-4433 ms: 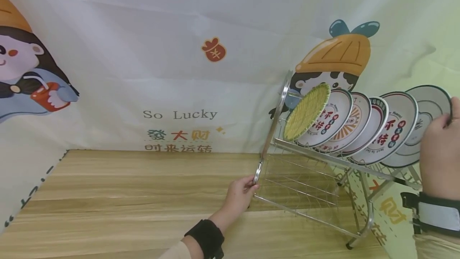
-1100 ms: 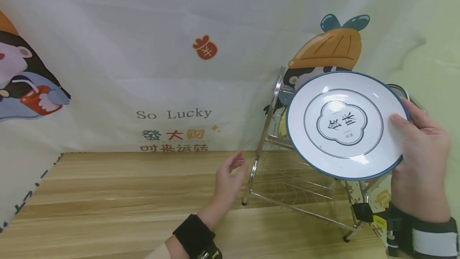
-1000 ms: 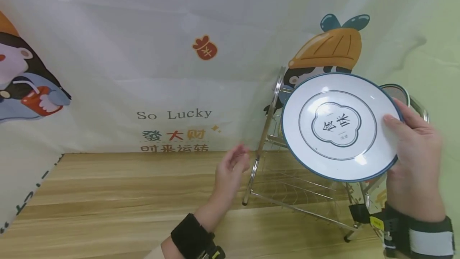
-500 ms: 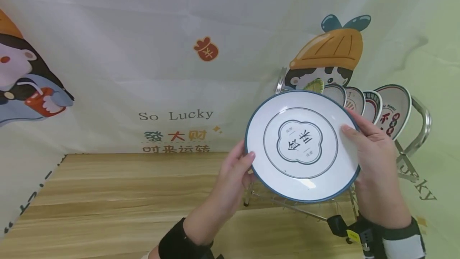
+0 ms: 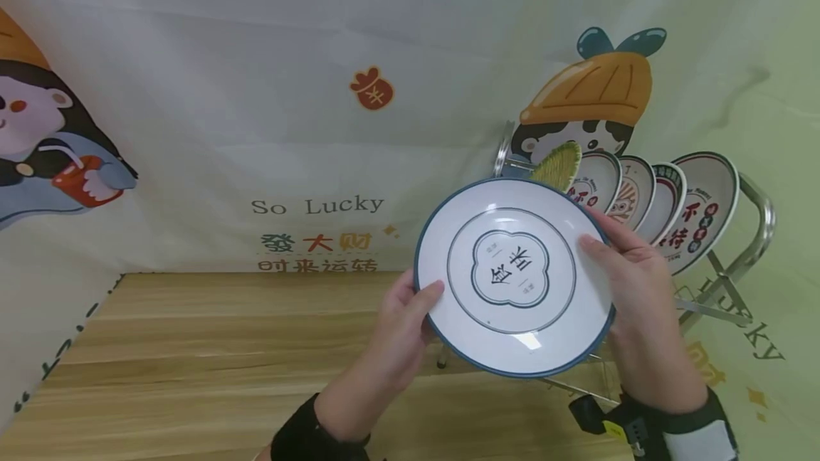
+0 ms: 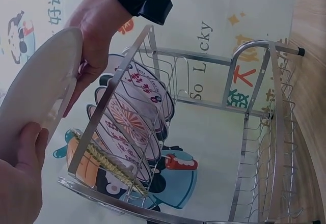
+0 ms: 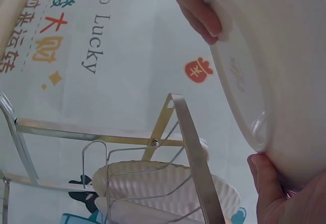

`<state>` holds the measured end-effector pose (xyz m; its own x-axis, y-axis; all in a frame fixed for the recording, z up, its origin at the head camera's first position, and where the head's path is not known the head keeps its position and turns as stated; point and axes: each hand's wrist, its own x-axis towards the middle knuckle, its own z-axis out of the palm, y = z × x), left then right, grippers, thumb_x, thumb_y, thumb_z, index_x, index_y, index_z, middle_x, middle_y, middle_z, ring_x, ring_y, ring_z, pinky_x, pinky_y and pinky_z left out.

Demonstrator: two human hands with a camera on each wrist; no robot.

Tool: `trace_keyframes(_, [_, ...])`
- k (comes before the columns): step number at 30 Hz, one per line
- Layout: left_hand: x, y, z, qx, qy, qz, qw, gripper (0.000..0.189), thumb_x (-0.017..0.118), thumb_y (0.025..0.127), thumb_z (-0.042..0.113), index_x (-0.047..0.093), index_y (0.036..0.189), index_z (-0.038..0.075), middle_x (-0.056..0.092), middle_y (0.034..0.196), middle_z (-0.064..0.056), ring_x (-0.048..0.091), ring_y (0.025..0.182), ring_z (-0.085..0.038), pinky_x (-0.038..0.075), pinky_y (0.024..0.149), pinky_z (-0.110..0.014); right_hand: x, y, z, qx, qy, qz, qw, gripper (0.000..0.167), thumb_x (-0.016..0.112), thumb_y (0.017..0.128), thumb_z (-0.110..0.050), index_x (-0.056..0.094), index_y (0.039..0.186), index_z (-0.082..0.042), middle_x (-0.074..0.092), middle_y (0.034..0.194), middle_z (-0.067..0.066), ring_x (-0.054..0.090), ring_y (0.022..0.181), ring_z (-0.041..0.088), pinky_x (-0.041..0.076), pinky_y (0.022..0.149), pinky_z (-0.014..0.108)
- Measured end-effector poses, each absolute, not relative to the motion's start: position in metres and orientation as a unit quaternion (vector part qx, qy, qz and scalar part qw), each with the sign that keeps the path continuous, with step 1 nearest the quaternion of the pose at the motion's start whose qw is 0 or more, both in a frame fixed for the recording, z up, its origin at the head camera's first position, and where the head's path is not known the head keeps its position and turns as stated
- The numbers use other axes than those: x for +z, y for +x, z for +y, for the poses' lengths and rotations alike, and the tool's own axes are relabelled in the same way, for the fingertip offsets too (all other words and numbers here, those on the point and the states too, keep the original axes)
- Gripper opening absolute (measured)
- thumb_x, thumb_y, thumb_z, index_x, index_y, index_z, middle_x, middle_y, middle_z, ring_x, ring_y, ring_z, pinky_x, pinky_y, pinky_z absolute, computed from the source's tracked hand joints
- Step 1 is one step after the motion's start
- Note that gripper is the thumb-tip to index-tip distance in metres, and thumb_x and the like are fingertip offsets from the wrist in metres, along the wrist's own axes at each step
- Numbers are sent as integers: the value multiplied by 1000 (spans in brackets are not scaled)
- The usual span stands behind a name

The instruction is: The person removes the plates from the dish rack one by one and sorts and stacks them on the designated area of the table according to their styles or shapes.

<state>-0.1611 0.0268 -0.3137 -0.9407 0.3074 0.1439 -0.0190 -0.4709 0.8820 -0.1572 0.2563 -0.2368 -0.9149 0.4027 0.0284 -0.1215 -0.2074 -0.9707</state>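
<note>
A round white plate [image 5: 510, 276] with a blue rim and dark characters at its centre is held tilted in front of the rack, between both hands. My left hand [image 5: 398, 329] grips its left edge, thumb on the face and fingers behind. On the opposite edge my right hand [image 5: 643, 297] pinches it the same way. The left wrist view shows the pale plate [image 6: 38, 96] from its side, apart from the rack's bars. Its underside with a foot ring [image 7: 242, 84] faces the right wrist camera.
Behind the plate stands a metal dish rack [image 5: 766, 215] on the wooden table [image 5: 224, 347]. In its upper tier several printed plates [image 5: 714, 194] lean beside a yellow woven tray [image 5: 559, 166]. A printed cloth [image 5: 288, 55] hangs at the back.
The right hand has lifted the blue-rimmed plate from the rack's right end and brought it left and lower. My left hand has let go of the rack's post and taken the plate's left edge.
</note>
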Motion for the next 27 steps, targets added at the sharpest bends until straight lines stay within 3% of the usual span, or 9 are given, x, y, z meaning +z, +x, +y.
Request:
trace_keyframes(5, [-316,-160,23,848,129,506,89,41,44,98,10,41,139,7,53,130,-17,63,96,-12,56,83,-25,-240,-159,251,757,-119,-619,170,46,70,84,-12,59,129,-16,55,134,2,69,90,9,56,75,26])
trace_keyframes(12, [-319,-160,21,856,105,502,67,38,43,99,11,44,137,9,54,132,-14,64,104,-16,55,89,-29,-244,-162,247,742,-82,-647,158,46,67,87,-13,56,132,-15,57,134,5,68,95,9,56,77,29])
trace_keyframes(18, [-322,-161,21,862,95,496,48,39,44,98,10,44,137,6,54,133,-15,64,105,-17,55,88,-29,-246,-162,249,738,-55,-657,144,48,67,87,-11,54,133,-11,63,126,2,69,92,9,55,78,28])
trace_keyframes(24, [-323,-161,17,864,73,496,45,38,43,98,10,44,136,5,55,132,-15,66,100,-15,56,84,-26,-247,-160,252,723,-27,-683,102,51,66,88,-22,51,137,-16,69,108,-10,71,87,12,57,74,30])
trace_keyframes(27, [-322,-160,13,865,64,497,38,38,42,98,10,45,136,6,56,131,-15,66,100,-14,56,84,-25,-248,-159,255,703,-3,-705,90,53,63,90,-28,47,140,-16,67,110,-11,70,88,10,58,73,27])
